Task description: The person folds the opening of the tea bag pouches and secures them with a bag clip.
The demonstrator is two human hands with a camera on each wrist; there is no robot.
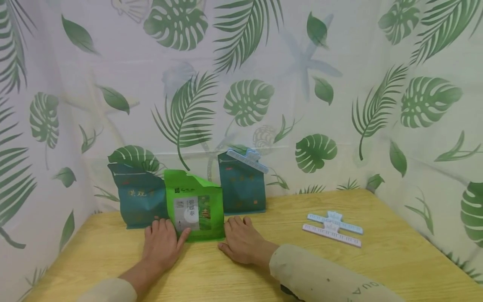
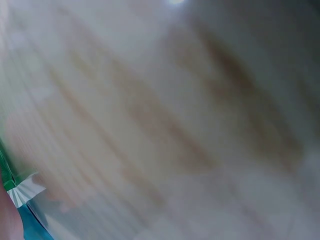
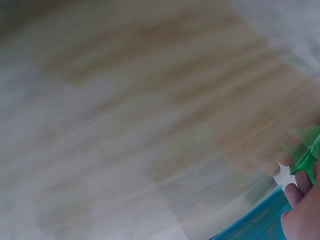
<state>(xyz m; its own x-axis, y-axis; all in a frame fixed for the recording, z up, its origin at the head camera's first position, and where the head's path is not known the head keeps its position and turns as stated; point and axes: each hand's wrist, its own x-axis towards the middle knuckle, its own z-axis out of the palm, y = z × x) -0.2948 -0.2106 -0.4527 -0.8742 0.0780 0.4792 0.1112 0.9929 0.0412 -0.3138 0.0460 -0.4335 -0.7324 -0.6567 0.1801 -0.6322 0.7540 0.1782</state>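
Note:
A bright green tea bag (image 1: 215,201) with a grey-and-picture label stands upright on the table, its top slanting down to the right. My left hand (image 1: 160,243) holds its lower left corner, thumb across the front and fingers beside the edge. At the lower right corner, my right hand (image 1: 243,243) grips the bag's side with bent fingers, its thumb low by the base. The right wrist view shows these fingers against green foil (image 3: 305,157). In the left wrist view only a sliver of green bag (image 2: 7,170) appears.
Behind the green bag stand two dark teal bags, one at left (image 1: 141,201) and one at right (image 1: 243,188). A blue sealing clip (image 1: 247,159) sits on the right one's top. A blue clip (image 1: 347,224) and a pinkish clip (image 1: 333,236) lie on the table (image 1: 400,260) at right.

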